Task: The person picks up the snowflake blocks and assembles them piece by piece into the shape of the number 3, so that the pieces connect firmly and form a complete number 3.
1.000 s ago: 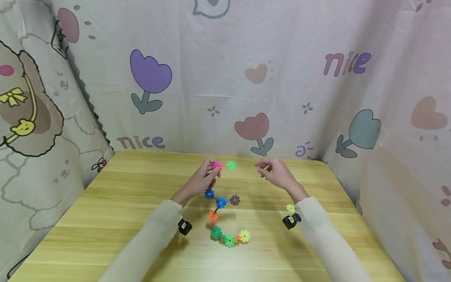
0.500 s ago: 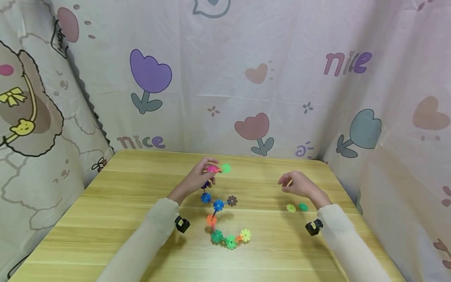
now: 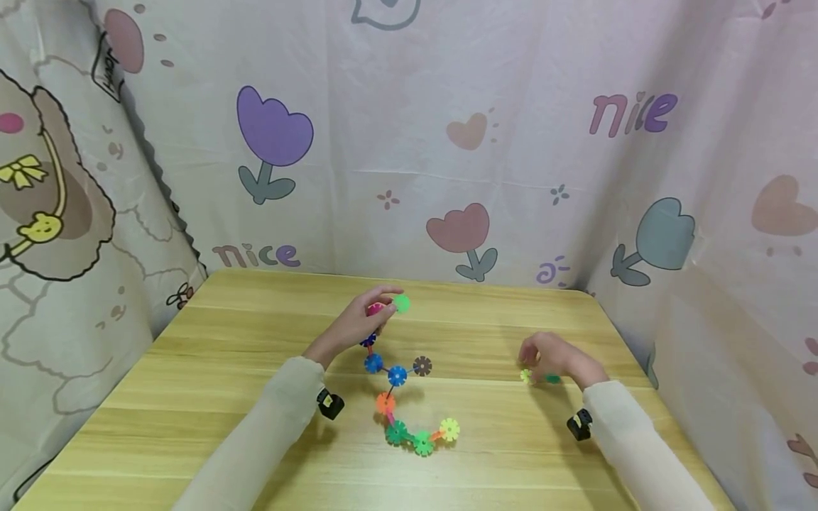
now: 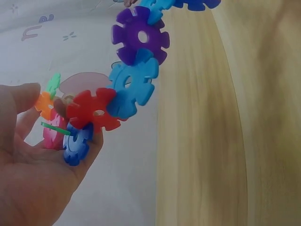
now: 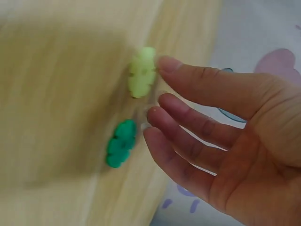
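Note:
My left hand (image 3: 353, 325) grips one end of a chain of notched plastic interlocking discs (image 3: 397, 375), pinching near a pink disc (image 3: 375, 309) with a light green disc (image 3: 400, 303) beyond it. In the left wrist view, red (image 4: 96, 109), light blue (image 4: 134, 84) and purple discs (image 4: 141, 35) run up from the fingers, and a dark blue disc (image 4: 77, 143) lies against them. Over at the right, my right hand (image 3: 554, 355) hovers just above two loose discs, one yellow (image 5: 142, 73) and one green (image 5: 122, 143). Its fingers are loosely bent and hold nothing.
The chain trails toward the front of the wooden table (image 3: 255, 440), curving through orange (image 3: 385, 403) and green discs to a yellow end disc (image 3: 449, 429). A brown disc (image 3: 422, 366) branches off it. A printed curtain (image 3: 383, 142) stands behind the table.
My right hand has moved right and down from beside the chain's held end to the two loose discs. My left hand has shifted slightly left, still holding the chain.

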`<state>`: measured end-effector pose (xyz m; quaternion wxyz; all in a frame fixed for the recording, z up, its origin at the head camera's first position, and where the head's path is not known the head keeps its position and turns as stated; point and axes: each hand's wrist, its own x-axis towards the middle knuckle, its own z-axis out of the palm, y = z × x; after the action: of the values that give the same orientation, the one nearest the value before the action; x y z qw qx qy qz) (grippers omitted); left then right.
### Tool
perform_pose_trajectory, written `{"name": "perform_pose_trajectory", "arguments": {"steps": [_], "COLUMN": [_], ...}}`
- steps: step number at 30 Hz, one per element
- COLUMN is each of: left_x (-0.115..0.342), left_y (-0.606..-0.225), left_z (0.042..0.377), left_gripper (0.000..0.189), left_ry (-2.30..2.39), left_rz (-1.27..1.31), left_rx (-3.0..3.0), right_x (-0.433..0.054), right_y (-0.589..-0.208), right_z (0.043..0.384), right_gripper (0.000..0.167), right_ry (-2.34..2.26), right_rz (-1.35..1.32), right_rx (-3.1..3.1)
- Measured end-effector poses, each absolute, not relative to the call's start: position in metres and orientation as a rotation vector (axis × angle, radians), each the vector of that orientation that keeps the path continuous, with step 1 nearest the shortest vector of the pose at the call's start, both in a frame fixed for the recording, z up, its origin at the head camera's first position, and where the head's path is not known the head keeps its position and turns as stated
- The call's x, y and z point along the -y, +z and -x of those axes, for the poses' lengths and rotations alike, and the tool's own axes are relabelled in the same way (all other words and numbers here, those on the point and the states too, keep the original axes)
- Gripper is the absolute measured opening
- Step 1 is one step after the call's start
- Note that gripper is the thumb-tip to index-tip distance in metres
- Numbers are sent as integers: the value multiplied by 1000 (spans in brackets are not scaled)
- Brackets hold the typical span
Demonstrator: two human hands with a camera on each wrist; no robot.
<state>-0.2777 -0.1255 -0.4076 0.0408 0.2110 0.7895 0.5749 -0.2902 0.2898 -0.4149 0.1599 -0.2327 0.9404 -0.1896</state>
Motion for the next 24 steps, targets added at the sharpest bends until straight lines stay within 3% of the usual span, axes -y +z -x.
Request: {"name": "perform_pose_trajectory", "arguments": {"steps": [12,24], "left_x": [128,125], "left_y": [-406,-407], "left_z": [278,279], "left_gripper": [38,38], "left_ry": [1756,1748], "left_rz": [-655,-674], "left_rx": [-2414,-2432], "right_x": [-288,-270], "right_y": [-427,-409], "right_z": [293,307], "right_gripper": [28,14], "right_ry": [-594,-705], "right_rz": [642,728], "right_rx": [-2644,-2592]}}
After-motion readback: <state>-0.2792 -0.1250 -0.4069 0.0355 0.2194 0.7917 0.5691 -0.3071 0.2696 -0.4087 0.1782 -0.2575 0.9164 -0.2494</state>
